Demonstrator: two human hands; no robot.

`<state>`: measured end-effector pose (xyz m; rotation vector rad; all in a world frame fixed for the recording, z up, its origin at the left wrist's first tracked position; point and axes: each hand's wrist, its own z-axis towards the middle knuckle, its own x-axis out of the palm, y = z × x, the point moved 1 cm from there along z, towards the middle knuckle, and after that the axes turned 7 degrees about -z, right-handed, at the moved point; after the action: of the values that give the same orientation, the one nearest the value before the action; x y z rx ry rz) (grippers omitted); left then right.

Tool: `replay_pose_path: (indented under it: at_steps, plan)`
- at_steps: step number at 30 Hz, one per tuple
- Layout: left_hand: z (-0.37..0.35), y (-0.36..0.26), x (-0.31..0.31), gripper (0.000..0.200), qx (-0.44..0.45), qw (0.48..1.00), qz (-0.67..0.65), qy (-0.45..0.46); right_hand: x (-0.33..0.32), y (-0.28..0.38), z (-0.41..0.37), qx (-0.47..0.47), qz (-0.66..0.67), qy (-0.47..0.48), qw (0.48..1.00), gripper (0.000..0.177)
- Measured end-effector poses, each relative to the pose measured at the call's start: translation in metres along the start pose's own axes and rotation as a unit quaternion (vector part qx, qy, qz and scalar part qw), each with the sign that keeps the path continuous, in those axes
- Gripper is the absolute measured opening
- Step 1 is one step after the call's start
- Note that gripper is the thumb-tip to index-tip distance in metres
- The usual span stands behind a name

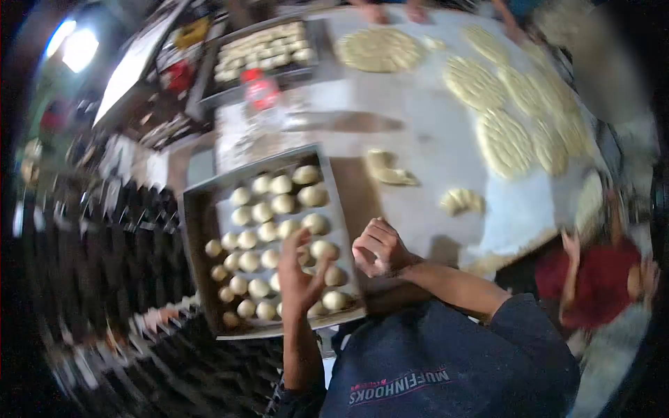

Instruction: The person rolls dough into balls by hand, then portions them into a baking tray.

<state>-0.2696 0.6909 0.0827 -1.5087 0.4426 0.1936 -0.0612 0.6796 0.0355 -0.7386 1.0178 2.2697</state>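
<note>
A metal tray (pixel 341 230) holds rows of round dough balls (pixel 281 204). Over its lower right part is my left hand (pixel 300 275), with fingers and thumb spread above the balls; one ball shows between them. Just beyond the tray's right side, my right hand (pixel 380 247) is raised over the table with its fingers curled in, and the inside of the fist is hidden. Further up the table lie a curved piece of dough (pixel 387 168) and a short ridged piece (pixel 462 201).
Large flat scored dough pieces (pixel 505 143) cover the table's right side. A second tray (pixel 202 87) of dough pieces and a red-topped container (pixel 260 90) stand at the upper left. Other people's hands (pixel 373 12) show at the far edge; a person in red (pixel 603 282) is at right.
</note>
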Motion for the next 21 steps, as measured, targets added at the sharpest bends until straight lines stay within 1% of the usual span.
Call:
replay_pose_path:
  at_steps: [1, 2, 3, 4, 6, 7, 8, 9, 10, 11, 12, 13, 14, 15, 16, 17, 18, 19, 20, 21]
  plan:
    - [0.011, -0.030, 0.038, 0.056, 0.073, 0.991, -0.011, 0.108, -0.023, -0.017, -0.027, -0.019, -0.039, -0.010, 0.999, 0.012]
    - [0.024, -0.055, 0.075, 0.058, 0.141, 0.967, -0.020, 0.210, -0.041, -0.035, -0.055, -0.041, -0.073, -0.017, 0.996, 0.012]
    - [0.037, -0.064, 0.114, 0.060, 0.166, 0.951, -0.009, 0.261, -0.055, -0.054, -0.086, 0.044, -0.033, -0.016, 0.998, 0.014]
    - [0.049, -0.064, 0.154, 0.062, 0.190, 0.933, 0.006, 0.306, -0.070, -0.067, -0.115, 0.093, -0.054, -0.001, 0.994, 0.017]
    - [0.066, -0.046, 0.237, 0.066, 0.145, 0.937, 0.080, 0.308, -0.091, -0.087, -0.174, 0.176, -0.120, 0.036, 0.976, 0.020]
    - [0.069, -0.019, 0.282, 0.067, 0.197, 0.935, 0.146, 0.256, -0.102, -0.098, -0.203, 0.181, -0.118, 0.027, 0.976, 0.020]
    - [0.069, 0.006, 0.319, 0.068, 0.249, 0.924, 0.210, 0.200, -0.110, -0.109, -0.229, 0.225, -0.131, 0.003, 0.965, 0.018]
    - [0.063, 0.014, 0.348, 0.066, 0.251, 0.920, 0.227, 0.196, -0.119, -0.118, -0.243, 0.268, -0.144, -0.022, 0.952, 0.018]
    - [0.057, 0.014, 0.368, 0.064, 0.254, 0.917, 0.243, 0.190, -0.129, -0.121, -0.243, 0.270, -0.143, -0.034, 0.952, 0.018]
    - [0.047, -0.019, 0.367, 0.054, 0.204, 0.940, 0.221, 0.161, -0.144, -0.118, -0.239, 0.321, -0.104, -0.057, 0.939, 0.018]
    - [0.044, -0.030, 0.370, 0.054, 0.208, 0.938, 0.225, 0.163, -0.155, -0.117, -0.239, 0.371, -0.064, -0.077, 0.923, 0.019]
    - [0.043, -0.035, 0.370, 0.050, 0.098, 0.958, 0.182, 0.198, -0.153, -0.123, -0.245, 0.373, -0.062, -0.082, 0.922, 0.019]
    - [0.041, -0.034, 0.366, 0.047, -0.016, 0.964, 0.137, 0.227, -0.144, -0.130, -0.253, 0.369, -0.090, -0.093, 0.921, 0.035]
    - [0.038, -0.025, 0.359, 0.057, 0.040, 0.974, 0.061, 0.216, -0.143, -0.127, -0.250, 0.362, -0.115, -0.099, 0.920, 0.053]
    - [0.034, -0.015, 0.355, 0.057, 0.035, 0.975, 0.064, 0.209, -0.143, -0.124, -0.247, 0.358, -0.109, -0.095, 0.922, 0.053]
    - [0.032, -0.015, 0.348, 0.059, 0.005, 0.969, 0.030, 0.247, -0.155, -0.118, -0.224, 0.386, -0.087, -0.030, 0.918, 0.058]
    - [0.028, -0.014, 0.339, 0.062, -0.023, 0.959, -0.005, 0.282, -0.156, -0.120, -0.215, 0.386, -0.107, 0.040, 0.915, 0.061]
    - [0.026, 0.014, 0.340, 0.059, -0.038, 0.960, 0.005, 0.276, -0.157, -0.123, -0.206, 0.379, -0.127, 0.110, 0.910, 0.063]
    - [0.013, 0.009, 0.331, 0.049, 0.007, 0.966, 0.075, 0.249, -0.151, -0.132, -0.208, 0.368, -0.126, 0.107, 0.915, 0.063]
    - [0.002, 0.014, 0.324, 0.050, 0.017, 0.964, 0.125, 0.234, -0.142, -0.141, -0.211, 0.300, -0.169, 0.086, 0.935, 0.065]
